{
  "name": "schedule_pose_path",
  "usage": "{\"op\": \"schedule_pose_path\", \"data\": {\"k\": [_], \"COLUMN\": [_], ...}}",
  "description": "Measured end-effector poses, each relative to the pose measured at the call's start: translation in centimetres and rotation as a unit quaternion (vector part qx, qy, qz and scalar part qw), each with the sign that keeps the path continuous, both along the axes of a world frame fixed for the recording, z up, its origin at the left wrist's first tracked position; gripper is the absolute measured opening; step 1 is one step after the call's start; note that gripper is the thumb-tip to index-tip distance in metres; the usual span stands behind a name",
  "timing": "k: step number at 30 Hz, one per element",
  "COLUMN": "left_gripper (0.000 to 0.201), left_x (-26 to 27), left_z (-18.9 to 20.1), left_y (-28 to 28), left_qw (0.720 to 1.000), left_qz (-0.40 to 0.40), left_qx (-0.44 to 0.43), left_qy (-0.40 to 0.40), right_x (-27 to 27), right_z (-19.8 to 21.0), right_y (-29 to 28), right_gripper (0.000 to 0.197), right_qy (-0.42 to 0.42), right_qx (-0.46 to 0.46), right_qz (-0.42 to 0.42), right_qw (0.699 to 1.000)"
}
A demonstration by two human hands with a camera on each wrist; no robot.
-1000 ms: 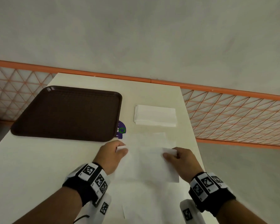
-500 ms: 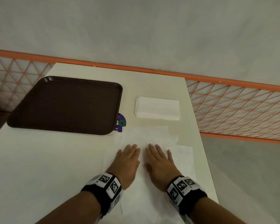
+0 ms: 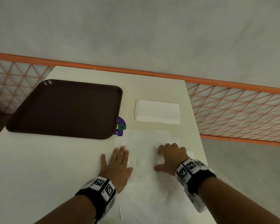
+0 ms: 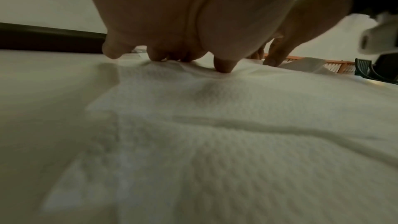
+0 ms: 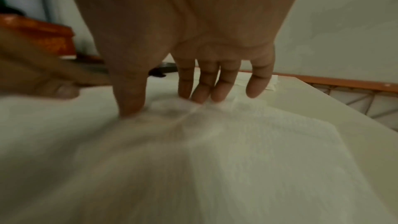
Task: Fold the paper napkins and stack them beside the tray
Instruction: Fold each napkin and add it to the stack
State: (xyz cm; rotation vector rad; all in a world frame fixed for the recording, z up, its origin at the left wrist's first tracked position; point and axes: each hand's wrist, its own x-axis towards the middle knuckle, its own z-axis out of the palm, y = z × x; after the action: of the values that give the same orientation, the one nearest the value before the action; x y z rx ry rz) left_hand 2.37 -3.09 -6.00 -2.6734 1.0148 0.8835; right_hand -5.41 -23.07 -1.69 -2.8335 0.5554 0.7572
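Item in hand: one napkin [image 3: 145, 152], white, embossed, lying on the tabletop [image 3: 55, 167] near you, just in front of the tray [image 3: 68, 109] and the stack [image 3: 157, 111]. Your left hand [image 3: 118, 164] lies flat on its left part, grip apart, fingers straight and pressing. Your right hand [image 3: 171, 156] rests on its right part, fingertips [image 5: 202, 96] bent down onto the paper and puckering it, thumb spread; nothing clamped. Done, by the look of it: a stack of folded napkins beside the tray's right edge, count unreadable. Left: this napkin's fold looks unfinished and it is not yet on the stack; more white sheets lie under and around it, number unclear. Also present: a purple sticker [image 3: 120, 126] partly under the tray.
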Motion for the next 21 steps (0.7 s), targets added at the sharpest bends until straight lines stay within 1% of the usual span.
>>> {"op": "schedule_pose_path", "data": {"k": [2, 3, 5, 8, 11, 13, 14, 16, 17, 18, 19, 21], "left_gripper": [0.065, 0.066, 0.066, 0.069, 0.073, 0.064, 0.055, 0.035, 0.029, 0.026, 0.021, 0.009], "left_x": [0.0, 0.0, 0.1, 0.1, 0.6, 1.3, 1.8, 2.8, 3.4, 3.9, 4.4, 5.1], "left_z": [0.1, 0.2, 0.4, 1.0, 2.0, 2.8, 3.2, 4.0, 4.3, 4.5, 4.7, 4.9], "left_y": [-0.1, -0.2, -0.4, -0.9, -1.5, -1.7, -1.6, -1.1, -0.7, -0.3, 0.0, 0.4], "left_qw": [1.000, 1.000, 1.000, 1.000, 0.998, 0.992, 0.988, 0.973, 0.963, 0.948, 0.926, 0.863], "left_qz": [0.001, 0.002, 0.009, 0.020, 0.014, 0.007, 0.013, 0.057, 0.092, 0.130, 0.170, 0.248], "left_qx": [0.004, 0.004, 0.003, -0.004, -0.065, -0.124, -0.151, -0.207, -0.231, -0.255, -0.282, -0.347], "left_qy": [-0.009, -0.012, -0.014, -0.015, -0.017, 0.012, 0.033, 0.079, 0.106, 0.142, 0.185, 0.270], "right_x": [1.3, 1.6, 1.7, 1.1, 0.4, 0.0, -0.3, -1.1, -1.6, -2.2, -2.8, -3.6], "right_z": [0.6, 0.8, 1.1, 1.6, 2.4, 2.9, 3.3, 4.0, 4.3, 4.5, 4.5, 4.0], "right_y": [-0.1, 0.1, 0.8, 2.3, 3.5, 3.5, 3.1, 1.9, 1.2, 0.6, 0.0, -0.7], "right_gripper": [0.052, 0.046, 0.037, 0.039, 0.024, 0.014, 0.011, 0.013, 0.012, 0.010, 0.008, 0.017], "right_qy": [0.049, 0.060, 0.054, 0.022, -0.029, -0.060, -0.079, -0.122, -0.146, -0.170, -0.190, -0.214], "right_qx": [0.019, 0.026, 0.044, 0.092, 0.135, 0.190, 0.230, 0.314, 0.353, 0.395, 0.443, 0.519], "right_qz": [-0.020, -0.024, -0.027, -0.031, 0.004, 0.016, -0.004, -0.091, -0.144, -0.202, -0.259, -0.359], "right_qw": [0.998, 0.998, 0.997, 0.995, 0.990, 0.980, 0.970, 0.937, 0.913, 0.880, 0.837, 0.745]}}
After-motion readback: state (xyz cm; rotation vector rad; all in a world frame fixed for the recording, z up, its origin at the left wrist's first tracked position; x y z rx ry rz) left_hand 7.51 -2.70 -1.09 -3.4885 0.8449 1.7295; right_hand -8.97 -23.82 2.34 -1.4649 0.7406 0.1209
